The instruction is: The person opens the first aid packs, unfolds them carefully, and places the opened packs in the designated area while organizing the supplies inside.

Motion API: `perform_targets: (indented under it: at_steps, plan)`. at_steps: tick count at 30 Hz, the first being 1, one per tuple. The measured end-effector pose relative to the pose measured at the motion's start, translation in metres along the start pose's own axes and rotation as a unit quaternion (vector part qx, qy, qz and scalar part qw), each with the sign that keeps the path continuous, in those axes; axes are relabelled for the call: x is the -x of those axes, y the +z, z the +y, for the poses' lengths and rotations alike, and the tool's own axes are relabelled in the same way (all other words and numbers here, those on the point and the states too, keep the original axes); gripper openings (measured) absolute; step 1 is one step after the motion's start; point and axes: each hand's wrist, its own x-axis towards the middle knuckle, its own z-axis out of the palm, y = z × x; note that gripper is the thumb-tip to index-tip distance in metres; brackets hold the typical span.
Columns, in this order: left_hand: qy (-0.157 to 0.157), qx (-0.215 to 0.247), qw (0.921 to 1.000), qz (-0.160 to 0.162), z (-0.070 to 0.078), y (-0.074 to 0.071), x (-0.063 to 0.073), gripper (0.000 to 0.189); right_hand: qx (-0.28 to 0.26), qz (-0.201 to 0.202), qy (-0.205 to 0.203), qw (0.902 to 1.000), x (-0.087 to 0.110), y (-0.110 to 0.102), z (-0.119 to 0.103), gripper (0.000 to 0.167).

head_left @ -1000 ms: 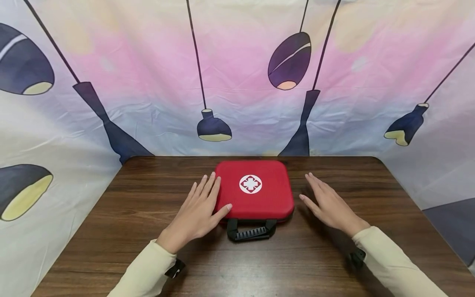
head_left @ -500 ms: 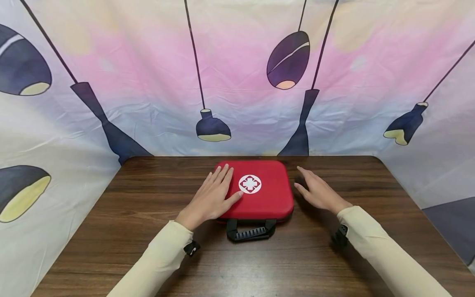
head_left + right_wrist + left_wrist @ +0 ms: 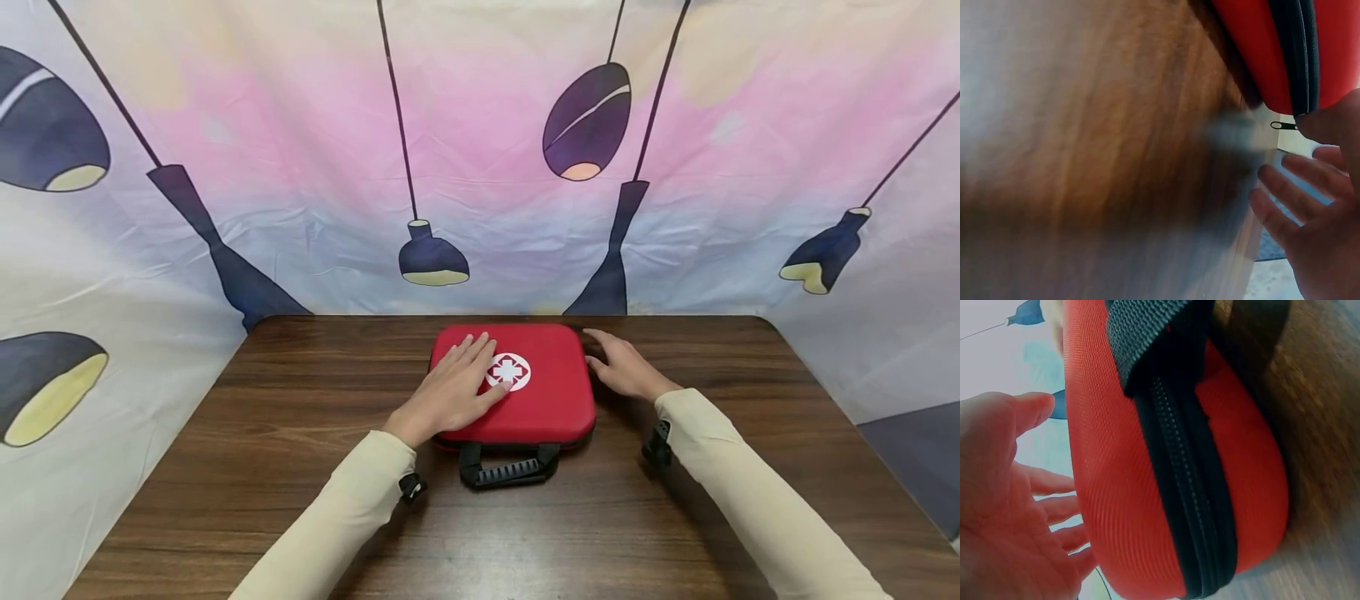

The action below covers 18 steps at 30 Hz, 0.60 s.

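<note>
Red rounded fabric case (image 3: 542, 396): lower centre of the head frame, flat on dark wood-grain table (image 3: 495, 542). Your left hand (image 3: 453, 392): fingers straight over it, apparently for steadiness. Your right hand (image 3: 627, 367): loosely spread beside it, apparently for the dark looped zipper pull (image 3: 1284, 125) only the right wrist view shows.

A dark wood-grain table (image 3: 300, 400) spread beneath the left hand (image 3: 453, 390) and the right hand (image 3: 624, 368). Beyond both hung a wrinkled pastel cloth (image 3: 300, 117), its printed lamps (image 3: 433, 257) ranging from well left of the left hand to well right of the right.
</note>
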Motion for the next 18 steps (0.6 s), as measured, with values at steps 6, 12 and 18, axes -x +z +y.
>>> perform_targets:
  at_steps: [6,12,18]
  plan:
    - [0.001,0.003,1.0,-0.008,0.001,0.003,-0.006,0.078,-0.018,-0.012,-0.003,0.9998,-0.016,0.003,0.004,0.046]
    - [0.001,0.007,0.9997,-0.024,0.0,0.006,-0.006,0.077,-0.027,-0.019,-0.003,0.9995,-0.026,0.005,0.008,0.042]
    - [0.003,-0.002,0.9993,-0.036,-0.003,0.009,-0.004,0.078,-0.028,-0.007,-0.02,0.9994,-0.03,0.005,0.016,0.031]
